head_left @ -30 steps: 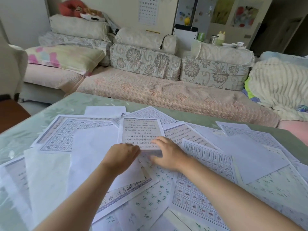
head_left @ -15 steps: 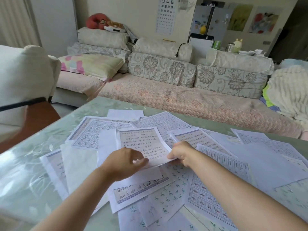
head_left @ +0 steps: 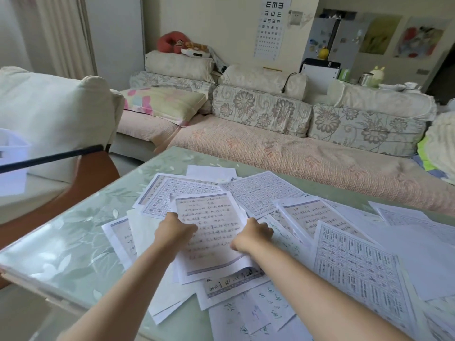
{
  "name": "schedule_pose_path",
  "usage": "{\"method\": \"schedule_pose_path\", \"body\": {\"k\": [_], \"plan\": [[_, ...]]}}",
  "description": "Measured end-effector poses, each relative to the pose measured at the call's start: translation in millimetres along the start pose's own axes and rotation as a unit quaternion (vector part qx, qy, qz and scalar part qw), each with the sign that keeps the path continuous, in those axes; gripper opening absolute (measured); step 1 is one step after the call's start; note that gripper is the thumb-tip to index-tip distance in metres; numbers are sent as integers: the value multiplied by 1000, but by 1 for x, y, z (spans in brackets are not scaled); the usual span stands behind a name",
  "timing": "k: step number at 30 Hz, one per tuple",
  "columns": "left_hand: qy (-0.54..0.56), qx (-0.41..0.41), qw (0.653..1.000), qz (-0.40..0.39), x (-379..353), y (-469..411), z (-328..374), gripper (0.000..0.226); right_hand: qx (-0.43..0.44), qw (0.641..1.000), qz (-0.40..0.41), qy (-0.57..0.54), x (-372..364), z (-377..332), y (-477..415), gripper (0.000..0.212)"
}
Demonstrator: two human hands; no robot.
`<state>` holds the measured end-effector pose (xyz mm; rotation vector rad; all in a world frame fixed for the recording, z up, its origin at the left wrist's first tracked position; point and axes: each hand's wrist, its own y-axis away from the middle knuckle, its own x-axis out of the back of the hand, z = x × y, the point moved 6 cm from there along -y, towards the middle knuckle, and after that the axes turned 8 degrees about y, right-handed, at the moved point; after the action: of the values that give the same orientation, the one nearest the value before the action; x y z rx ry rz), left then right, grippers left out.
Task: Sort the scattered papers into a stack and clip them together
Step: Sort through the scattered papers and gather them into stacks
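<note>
A long sofa (head_left: 270, 148) with a pink quilted cover and floral back cushions runs across the far side of the room. A flowered pillow (head_left: 162, 102) lies at its left end, and an eye chart (head_left: 272, 25) hangs on the wall above.

In front of the sofa stands a table (head_left: 73, 237) with a glossy, pale green, leaf-patterned top, seen from the person's seat. To the left, a chair (head_left: 49, 112) with a cream cover over its back stands beside the table.

The papers (head_left: 357, 262) are loose on the table and cover most of its middle and right side. They overlap at many angles. Some are printed with grids, some carry handwritten lines, and some are blank white.

At the far left edge of the view is a pale, see-through plastic box (head_left: 9, 163), only partly in view. Its contents cannot be made out.

Near the middle of the spread, on top of the other pages, is one handwritten sheet (head_left: 211, 232) with a grey border. Both bare forearms reach forward to it. The left hand (head_left: 176, 230) grips the sheet's left edge with its fingers curled. The right hand (head_left: 251, 233) grips the right edge, fingers also curled, knuckles up. The two hands are apart, with the width of the sheet between them.
</note>
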<state>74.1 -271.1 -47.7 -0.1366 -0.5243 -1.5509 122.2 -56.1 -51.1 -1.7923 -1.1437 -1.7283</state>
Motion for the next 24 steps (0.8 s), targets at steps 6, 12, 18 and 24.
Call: {"method": "schedule_pose_path", "body": {"k": [6,12,18,24], "plan": [[25,17,1000,-4,7,-4,-3,55,-51,957,-32,-285,-2,10,-12,60],[71,34,996,-29,19,-9,-7,17,28,931,-167,-324,-2,20,-5,55],[141,43,983,-111,11,2,-2,18,103,901,-219,-361,-4,39,13,35],[115,-22,982,-149,-21,24,36,12,101,903,-111,-402,29,75,17,27]]}}
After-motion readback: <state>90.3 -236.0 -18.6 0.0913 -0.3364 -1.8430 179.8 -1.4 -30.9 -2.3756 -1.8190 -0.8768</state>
